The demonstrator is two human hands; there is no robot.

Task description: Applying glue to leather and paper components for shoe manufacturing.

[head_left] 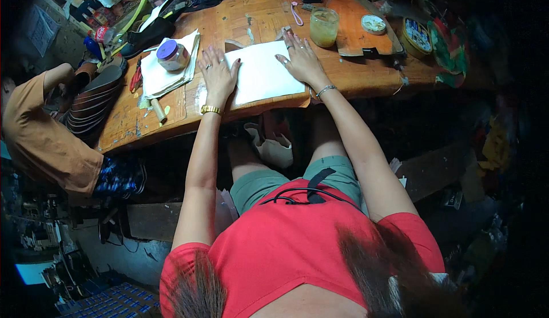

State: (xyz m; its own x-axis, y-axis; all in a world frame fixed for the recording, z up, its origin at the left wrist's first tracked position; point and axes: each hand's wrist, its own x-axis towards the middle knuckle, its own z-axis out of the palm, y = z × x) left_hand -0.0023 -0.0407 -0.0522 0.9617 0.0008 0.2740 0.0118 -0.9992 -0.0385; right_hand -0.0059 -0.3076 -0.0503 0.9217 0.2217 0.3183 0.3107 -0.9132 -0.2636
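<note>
A white sheet [264, 73] lies flat on the wooden table before me. My left hand [217, 73] rests palm down over its left side, fingers stretched away from me. On the sheet's right edge lies my right hand [301, 61], flat too, with its fingers spread. Neither hand grips anything. Left of my left hand, a jar with a purple lid [172, 55] stands on a stack of pale sheets [154, 81]. Beyond my right hand is a clear jar of yellowish paste [324, 28].
An orange board [357, 18] carries a small white-topped round container [373, 24]. Farther right stands an oval tin of small items [417, 36]. Red-handled pliers [136, 77] and a short rod [158, 111] lie at left. Beside the table's left end sits another person [54, 138].
</note>
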